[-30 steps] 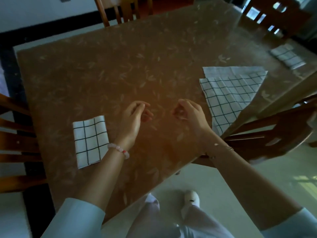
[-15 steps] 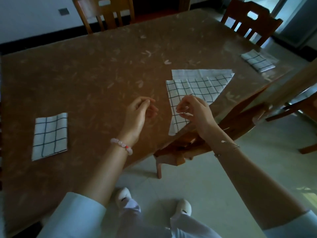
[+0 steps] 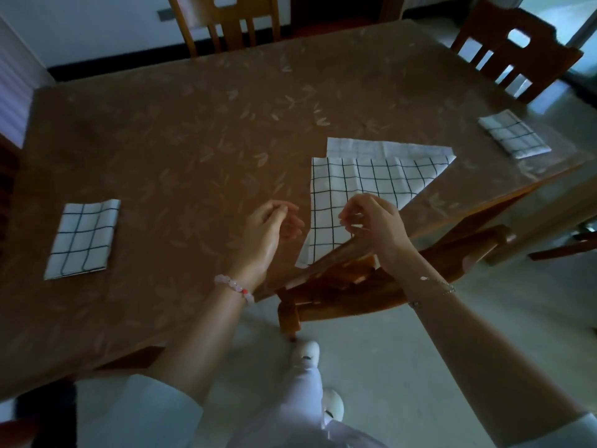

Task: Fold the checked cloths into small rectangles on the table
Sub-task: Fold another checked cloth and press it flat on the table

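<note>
A large white cloth with black checks lies partly folded at the near right edge of the brown table, its lower corner reaching the edge. My right hand hovers over the lower part of that cloth with fingers loosely curled, and I see nothing held in it. My left hand is just left of the cloth's edge, fingers relaxed and curled, empty. One small folded checked cloth lies at the near left. Another folded checked cloth lies at the far right.
A wooden chair is pushed under the table right below my right hand. Two more chairs stand at the far side and the far right corner. My feet are on the pale floor below.
The view and both hands have shifted right along the table, from bare tabletop to the large cloth. The right hand is now over its lower part. The cloths themselves have not moved.
</note>
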Available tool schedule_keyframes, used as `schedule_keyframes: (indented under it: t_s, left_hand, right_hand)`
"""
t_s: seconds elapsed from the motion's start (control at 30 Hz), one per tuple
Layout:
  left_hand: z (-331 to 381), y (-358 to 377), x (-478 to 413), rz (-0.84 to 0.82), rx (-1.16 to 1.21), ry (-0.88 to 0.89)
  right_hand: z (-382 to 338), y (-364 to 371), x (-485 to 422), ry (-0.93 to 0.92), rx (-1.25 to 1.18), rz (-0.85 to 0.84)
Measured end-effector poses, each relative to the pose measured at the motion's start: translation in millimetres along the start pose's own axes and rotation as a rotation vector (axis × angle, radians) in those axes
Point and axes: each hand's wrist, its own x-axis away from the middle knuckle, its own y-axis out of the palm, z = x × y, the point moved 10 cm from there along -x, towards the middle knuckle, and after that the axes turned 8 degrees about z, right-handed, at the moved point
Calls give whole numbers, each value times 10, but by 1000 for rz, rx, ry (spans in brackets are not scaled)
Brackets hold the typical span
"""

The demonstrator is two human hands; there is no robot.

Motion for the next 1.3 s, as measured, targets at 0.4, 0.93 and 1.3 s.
schedule_keyframes:
  t_s: [0.4,0.93,1.3]
  left_hand:
    - [-191,344,-840,26,17,-147]
    - [-313,651,-1108,233,-21,-207]
    - [-457,1079,-1059,332,55,-271]
  right_hand:
    - [52,52,-955,127,143,-19]
    - [220,-2,-1623,211,165,-195]
    - [267,-319,-1951,212,206,-323]
